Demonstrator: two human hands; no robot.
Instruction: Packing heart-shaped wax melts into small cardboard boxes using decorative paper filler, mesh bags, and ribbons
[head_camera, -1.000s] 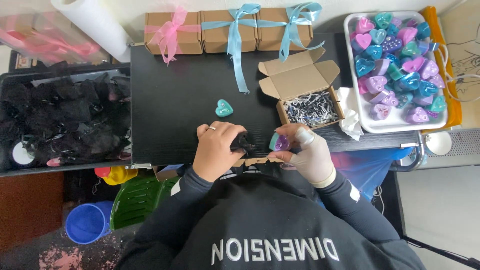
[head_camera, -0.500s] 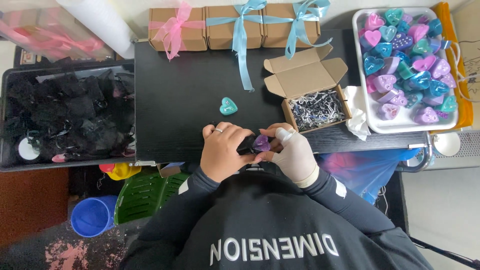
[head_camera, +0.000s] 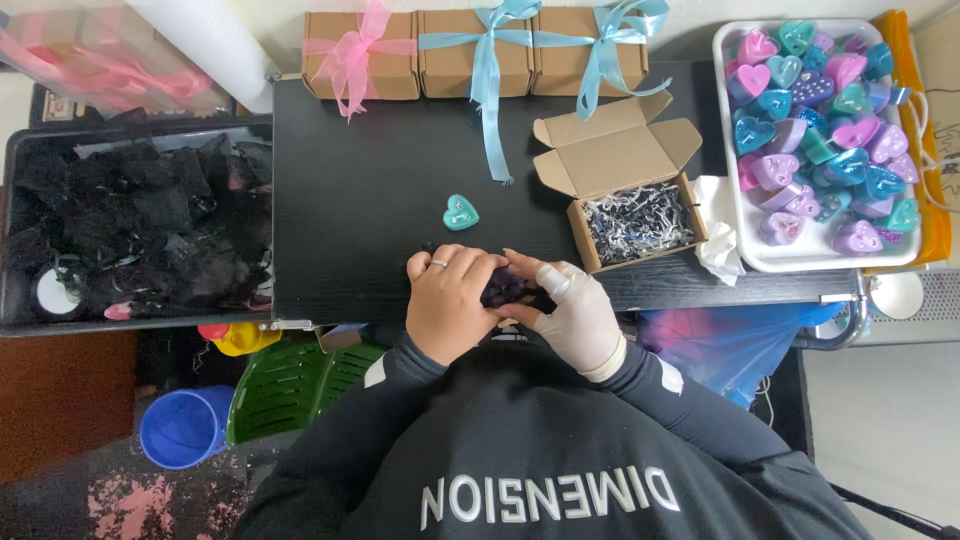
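Both hands, left hand (head_camera: 452, 305) and gloved right hand (head_camera: 575, 315), fingers clamped together on small purple heart (head_camera: 508, 287) in dark wrap. Three ribboned boxes (head_camera: 480, 52) finished beyond fingers; open box (head_camera: 640, 220) right of fingers unfilled; teal heart (head_camera: 460, 212) just ahead waits.

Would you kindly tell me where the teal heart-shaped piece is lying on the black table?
In the head view, the teal heart-shaped piece lies alone mid-table, left of the open cardboard box and just beyond the left hand.

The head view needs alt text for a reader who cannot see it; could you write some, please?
Left hand and gloved right hand together hold a small purple object over a black table, near a teal heart and an open cardboard box.
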